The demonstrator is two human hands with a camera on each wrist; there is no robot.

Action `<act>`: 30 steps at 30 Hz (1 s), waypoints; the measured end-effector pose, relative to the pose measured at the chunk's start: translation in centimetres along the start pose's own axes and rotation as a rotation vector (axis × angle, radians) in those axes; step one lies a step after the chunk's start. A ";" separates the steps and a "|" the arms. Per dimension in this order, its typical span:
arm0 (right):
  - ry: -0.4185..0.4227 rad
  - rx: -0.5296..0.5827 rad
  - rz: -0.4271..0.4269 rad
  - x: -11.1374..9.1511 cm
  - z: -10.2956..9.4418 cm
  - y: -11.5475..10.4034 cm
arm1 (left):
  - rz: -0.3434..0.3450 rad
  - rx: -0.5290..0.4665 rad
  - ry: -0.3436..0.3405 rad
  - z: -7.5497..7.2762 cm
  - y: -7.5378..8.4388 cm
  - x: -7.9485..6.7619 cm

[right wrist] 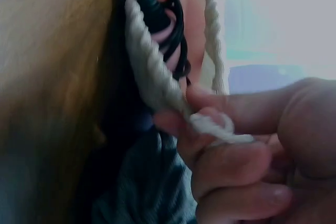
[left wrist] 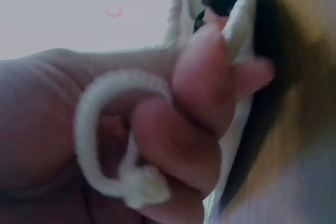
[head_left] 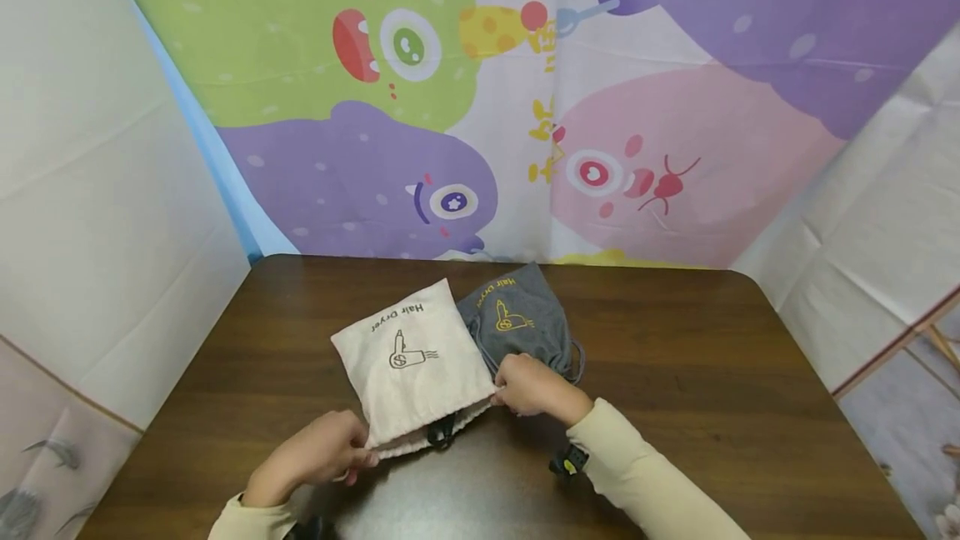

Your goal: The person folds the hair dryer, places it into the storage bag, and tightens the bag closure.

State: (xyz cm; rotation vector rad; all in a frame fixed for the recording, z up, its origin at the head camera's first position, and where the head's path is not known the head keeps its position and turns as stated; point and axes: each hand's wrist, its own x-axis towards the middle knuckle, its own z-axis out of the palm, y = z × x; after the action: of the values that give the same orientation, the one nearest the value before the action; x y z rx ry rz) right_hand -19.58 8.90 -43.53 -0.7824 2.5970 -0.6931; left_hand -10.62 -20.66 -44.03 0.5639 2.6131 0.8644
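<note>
A white cloth drawstring bag [head_left: 423, 386] printed "Hair Dryer" lies with its mouth gaping toward me. My left hand [head_left: 322, 448] pinches the left corner of the mouth; a knotted white drawstring [left wrist: 88, 129] loops over those fingers in the left wrist view. At the opposite corner, my right hand [head_left: 534, 387] grips the edge, with a white cord end [right wrist: 215, 129] between its fingers. Inside the mouth sits a bundled black cable [right wrist: 178, 30], with something pinkish behind it. The rest of the contents is hidden by the cloth.
A dark grey drawstring bag [head_left: 528, 319], also printed "Hair Dryer", lies just right of the white one, partly under it and beside my right hand. Both rest on a brown wooden table [head_left: 675, 357]. A cartoon-printed cloth [head_left: 517, 215] hangs behind the far edge.
</note>
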 end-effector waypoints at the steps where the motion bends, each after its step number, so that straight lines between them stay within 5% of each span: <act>1: -0.031 -0.013 -0.006 0.0 -0.3 0.1 | 0.016 -0.014 -0.035 -0.2 -0.2 0.0; 5: -0.136 0.005 -0.066 0.1 -1.4 0.7 | 0.048 -0.178 -0.158 -1.2 -0.9 -0.1; 9: -0.212 0.137 -0.129 0.2 -2.8 1.6 | 0.077 -0.346 -0.166 -2.2 -1.5 -0.2; 16: -0.193 0.504 -0.087 0.8 -5.8 2.9 | 0.110 -0.588 0.049 -3.9 -2.0 -0.3; 24: 0.004 0.876 -0.064 0.8 -7.7 3.6 | 0.222 -0.917 0.317 -4.5 -2.0 -0.1; 30: 0.213 1.120 -0.083 0.9 -8.1 3.6 | 0.438 -1.208 0.406 -4.9 -1.6 0.3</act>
State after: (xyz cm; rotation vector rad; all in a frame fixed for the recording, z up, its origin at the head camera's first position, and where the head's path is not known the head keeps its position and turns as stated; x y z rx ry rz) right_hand -25.44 13.88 -38.97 -0.4299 1.8183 -2.0380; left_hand -13.32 -24.06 -41.35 0.5984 1.6832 2.5693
